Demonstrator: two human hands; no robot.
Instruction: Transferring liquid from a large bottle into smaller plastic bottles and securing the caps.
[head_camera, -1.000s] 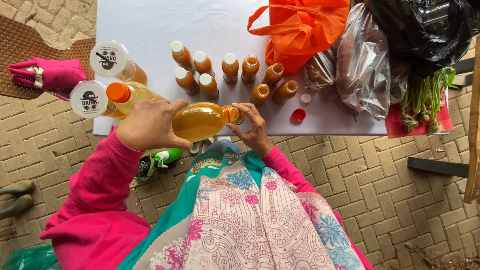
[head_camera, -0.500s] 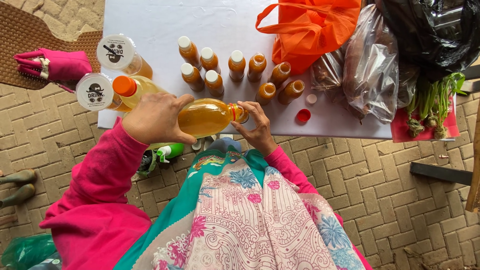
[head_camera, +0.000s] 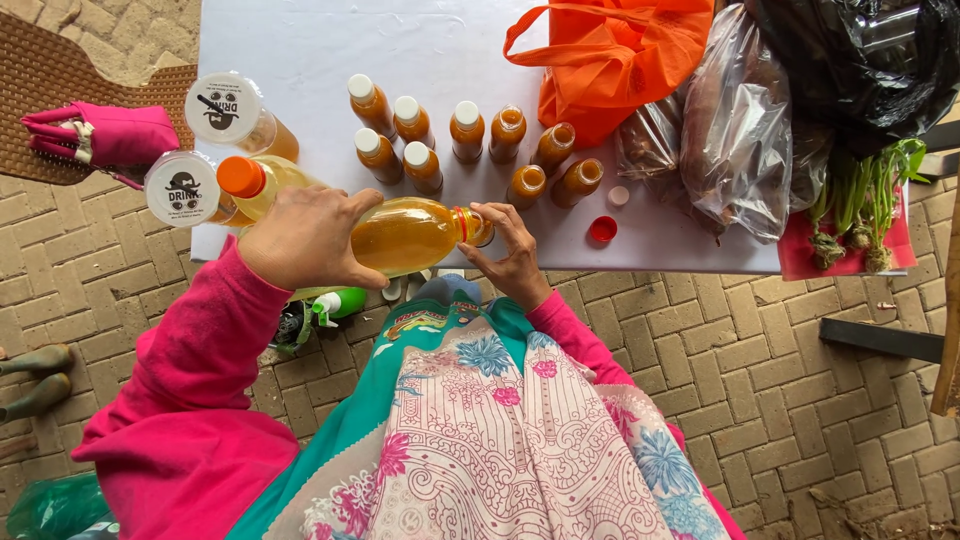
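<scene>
Centre frame, the big bottle (head_camera: 405, 236) is clear glossy plastic; the table (head_camera: 300, 40) looks smooth and matt white; upper right, the black bag (head_camera: 850, 60) is shiny, crinkled plastic film.

small bottle (head_camera: 482, 229): hidden behind right hand (head_camera: 508, 255) | black bag (head_camera: 860, 60): cut off

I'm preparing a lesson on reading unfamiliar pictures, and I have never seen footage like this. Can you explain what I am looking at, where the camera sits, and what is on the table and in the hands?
There is no machine here. A camera worn on a person's head looks down at their own two hands. The left hand holds a large bottle of orange liquid tipped sideways; the right hand steadies a small bottle at its mouth. On the white table stand more small bottles, some capped, some open, beside a loose red cap and an orange bag.
</scene>
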